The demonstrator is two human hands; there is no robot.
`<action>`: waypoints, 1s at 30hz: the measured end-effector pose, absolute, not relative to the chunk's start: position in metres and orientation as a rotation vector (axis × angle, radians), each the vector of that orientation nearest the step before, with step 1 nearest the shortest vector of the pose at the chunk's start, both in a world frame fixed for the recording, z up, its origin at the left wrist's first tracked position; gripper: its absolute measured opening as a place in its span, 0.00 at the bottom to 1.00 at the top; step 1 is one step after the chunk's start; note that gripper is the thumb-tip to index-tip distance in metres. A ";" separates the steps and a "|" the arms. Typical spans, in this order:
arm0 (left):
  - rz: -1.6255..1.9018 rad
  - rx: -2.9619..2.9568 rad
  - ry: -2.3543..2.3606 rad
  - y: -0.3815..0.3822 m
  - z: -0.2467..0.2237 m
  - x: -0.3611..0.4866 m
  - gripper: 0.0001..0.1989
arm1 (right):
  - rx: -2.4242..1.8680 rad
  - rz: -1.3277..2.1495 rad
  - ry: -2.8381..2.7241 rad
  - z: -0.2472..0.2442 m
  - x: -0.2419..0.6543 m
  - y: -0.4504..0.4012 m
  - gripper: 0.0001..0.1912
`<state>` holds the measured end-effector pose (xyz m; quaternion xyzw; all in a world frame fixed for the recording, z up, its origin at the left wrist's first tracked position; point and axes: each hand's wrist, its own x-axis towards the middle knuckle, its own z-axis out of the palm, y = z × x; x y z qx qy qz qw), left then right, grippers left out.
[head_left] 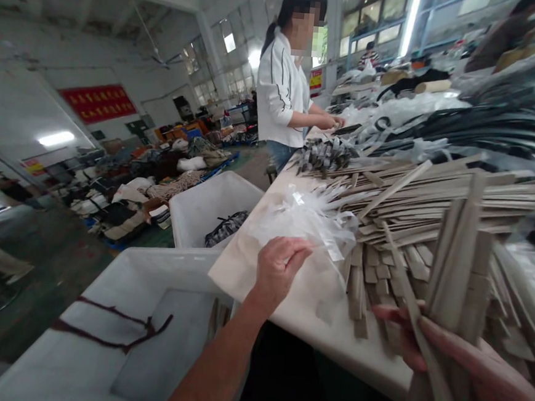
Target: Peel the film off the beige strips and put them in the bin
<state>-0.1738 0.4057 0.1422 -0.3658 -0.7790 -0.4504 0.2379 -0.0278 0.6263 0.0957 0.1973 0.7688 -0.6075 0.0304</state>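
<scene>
At near right, the right hand (496, 382) clasps beige strips (456, 271), probably light, springy, best gripped mid-length; left, the left hand (278, 266) curls beside clear plastic (300, 221), its pinch unclear.

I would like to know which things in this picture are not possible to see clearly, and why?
In the head view:
- Strips in the right hand: lower ends cut off by the bottom edge.
- Left hand: blur hides whether it touches the clear plastic.
- Near white bin: left forearm covers part.
- Co-worker's hands: what they hold is too small.
- Red banner: lettering blurred.
</scene>
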 end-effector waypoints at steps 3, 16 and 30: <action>-1.010 -1.215 -2.103 0.400 0.135 -0.156 0.06 | 0.515 -2.283 1.751 0.122 -0.038 0.611 0.39; -0.673 -1.446 -1.953 0.376 0.098 -0.143 0.09 | 0.325 -2.049 1.989 0.119 -0.034 0.579 0.27; -2.765 -0.526 -2.384 0.386 0.073 -0.061 0.21 | 0.144 -1.719 2.614 0.103 -0.012 0.575 0.22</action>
